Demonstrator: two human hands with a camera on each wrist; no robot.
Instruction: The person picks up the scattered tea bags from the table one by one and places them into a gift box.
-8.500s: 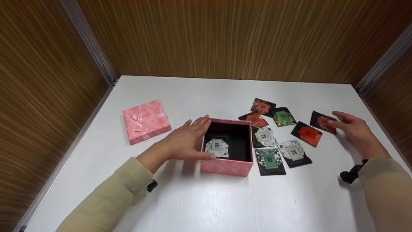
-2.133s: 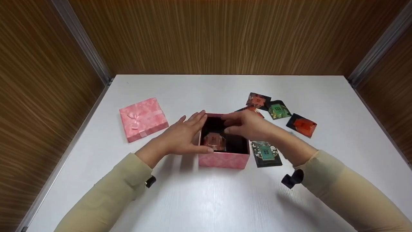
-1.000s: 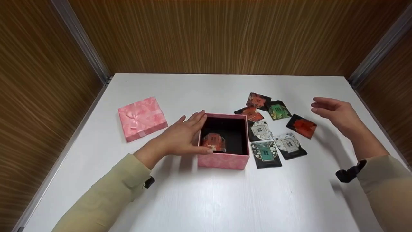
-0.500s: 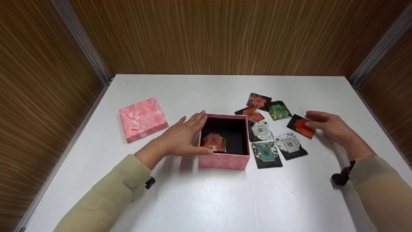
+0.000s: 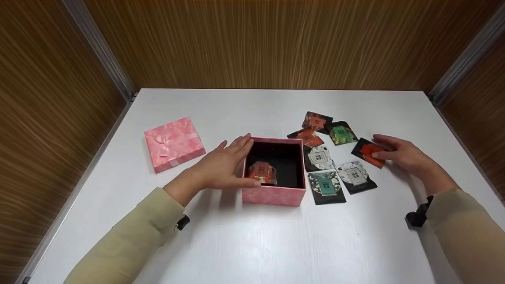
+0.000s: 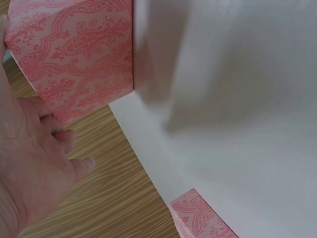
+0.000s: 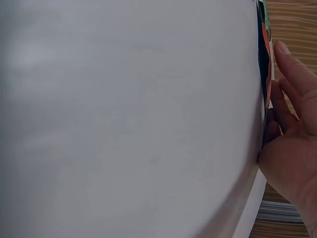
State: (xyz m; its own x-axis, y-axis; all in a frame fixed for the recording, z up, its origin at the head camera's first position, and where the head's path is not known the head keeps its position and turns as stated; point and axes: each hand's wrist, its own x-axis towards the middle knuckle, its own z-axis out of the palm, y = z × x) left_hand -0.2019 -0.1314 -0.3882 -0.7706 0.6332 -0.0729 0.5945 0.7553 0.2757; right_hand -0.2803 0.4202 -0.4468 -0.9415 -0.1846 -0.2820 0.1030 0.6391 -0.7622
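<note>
Sachet with red front [image 5: 363, 150] lies on the table [image 5: 276, 244], reached but not lifted, because the right hand [image 5: 408, 157] has come down, thumb touching it, whether gripping I cannot tell, while the left hand [image 5: 221, 169] rests, fingers straight, against the pink box [image 5: 272, 196].

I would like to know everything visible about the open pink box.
The box has pink, ornately patterned walls and a black inside; it looks like cardboard. It stands upright, lidless, on the white table, with a red packet inside. The left hand rests against its left side, thumb at the front rim. Whether the nearest white packet touches it is unclear.
</note>
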